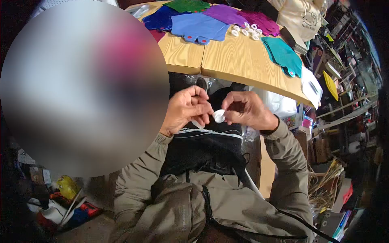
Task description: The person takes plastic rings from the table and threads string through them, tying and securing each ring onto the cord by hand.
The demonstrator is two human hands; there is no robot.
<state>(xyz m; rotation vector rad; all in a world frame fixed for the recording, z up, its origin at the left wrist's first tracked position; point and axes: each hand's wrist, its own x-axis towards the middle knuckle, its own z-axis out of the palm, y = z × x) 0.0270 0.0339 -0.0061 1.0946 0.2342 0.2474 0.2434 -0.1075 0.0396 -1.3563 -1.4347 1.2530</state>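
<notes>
While the left hand (190,108) and the right hand (247,111) pinch opposite edges of a small, white, rounded piece (219,116) between thumb and fingertips, the piece sits above the black cloth (202,148) on the lap; this two-sided grip apparently steadies it and leaves its middle visible. Thin white cords (214,132) cross the cloth. On the pale wood-grained table (239,58), similar white pieces (254,32) lie clustered, probably for easy reach, between light-blue flat cut-outs (198,26) and teal ones (281,52), seemingly grouped by colour.
</notes>
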